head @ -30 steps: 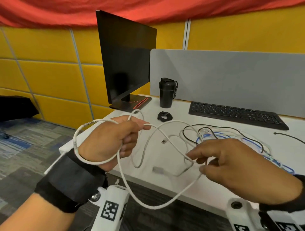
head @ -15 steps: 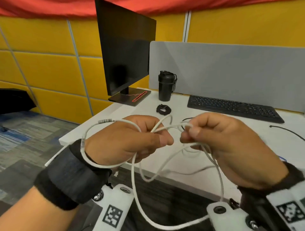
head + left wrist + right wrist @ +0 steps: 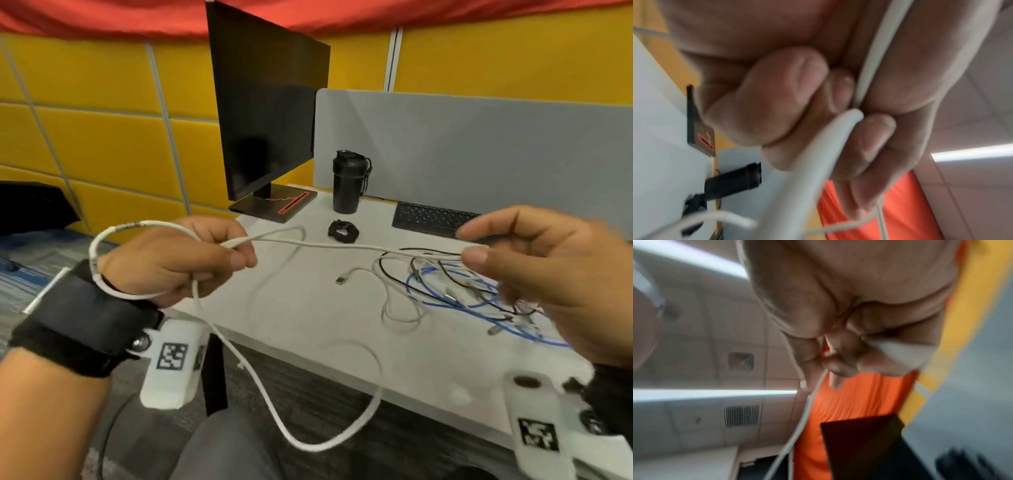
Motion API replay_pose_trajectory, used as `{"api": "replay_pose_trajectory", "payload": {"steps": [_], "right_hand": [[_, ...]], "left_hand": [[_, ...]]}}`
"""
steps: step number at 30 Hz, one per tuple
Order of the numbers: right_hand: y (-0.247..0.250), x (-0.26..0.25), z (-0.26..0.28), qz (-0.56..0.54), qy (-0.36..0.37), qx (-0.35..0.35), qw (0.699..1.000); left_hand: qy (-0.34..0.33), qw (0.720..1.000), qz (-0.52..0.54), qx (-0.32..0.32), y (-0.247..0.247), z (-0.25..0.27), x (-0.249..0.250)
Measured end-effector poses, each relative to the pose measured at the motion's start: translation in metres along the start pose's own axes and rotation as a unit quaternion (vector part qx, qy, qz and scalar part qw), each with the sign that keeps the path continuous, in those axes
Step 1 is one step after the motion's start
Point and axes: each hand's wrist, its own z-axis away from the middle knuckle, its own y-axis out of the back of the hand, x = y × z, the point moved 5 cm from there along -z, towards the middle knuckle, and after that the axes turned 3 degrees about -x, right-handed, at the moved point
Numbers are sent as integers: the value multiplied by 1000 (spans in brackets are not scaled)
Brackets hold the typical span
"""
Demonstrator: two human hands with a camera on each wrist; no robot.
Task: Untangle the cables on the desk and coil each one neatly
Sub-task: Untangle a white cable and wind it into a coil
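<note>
We see the left hand grip the thin white cable above the bench; the right hand, earlier touching it, now pinches the cable farther right.

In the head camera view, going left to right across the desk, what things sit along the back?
Monitor → black bottle → keyboard. The small black band lies just in front of the bottle, so I leave it unplaced.

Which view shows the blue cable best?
Head view: the blue cable lies looped on the desk among black and white cables, under the right hand. Neither wrist view shows it.
</note>
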Motion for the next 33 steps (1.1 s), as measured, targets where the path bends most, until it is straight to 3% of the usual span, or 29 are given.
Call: {"api": "replay_pose_trajectory", "payload": {"steps": [2,5,8,9,12,13,15,17,18,21,23,25,28,31,33], "right_hand": [[1,-4,5,12,39,-25,999],[-28,-14,21,4,32,-176,984],[-61,-13,31,251,47,-260,931],[-69,-15,32,301,59,-245,920],[-63,-38,29,258,130,-57,956],[-65,-44,28,261,147,-34,954],[-76,-47,28,283,167,-65,942],[-86,-38,27,239,150,-116,952],[-85,-34,25,195,134,-115,965],[-69,-26,15,126,89,-69,986],[-57,-24,13,121,72,-51,989],[-48,-20,11,116,62,-47,990],[-45,-11,8,124,57,-44,990],[-47,-4,5,130,57,-25,990],[-46,0,5,89,50,-6,995]], "left_hand": [[1,998,47,31,12,-1,-3],[1,993,115,-3,3,-3,-1],[-13,989,143,-24,-15,-6,3],[-12,992,122,-21,-21,-7,4],[-15,997,29,-65,-45,-8,5],[-13,995,6,-95,-56,-8,5],[-11,988,-10,-156,-78,-7,3],[1,983,32,-182,-91,-9,0],[10,984,62,-166,-91,-12,-3],[66,991,117,-24,-65,-21,-12],[76,994,59,42,-46,-20,-13],[83,993,-62,61,-33,-17,-11],[4,970,-209,126,-28,-13,14],[-148,943,-209,213,-36,3,49],[-165,924,-313,148,-68,11,56]]}}
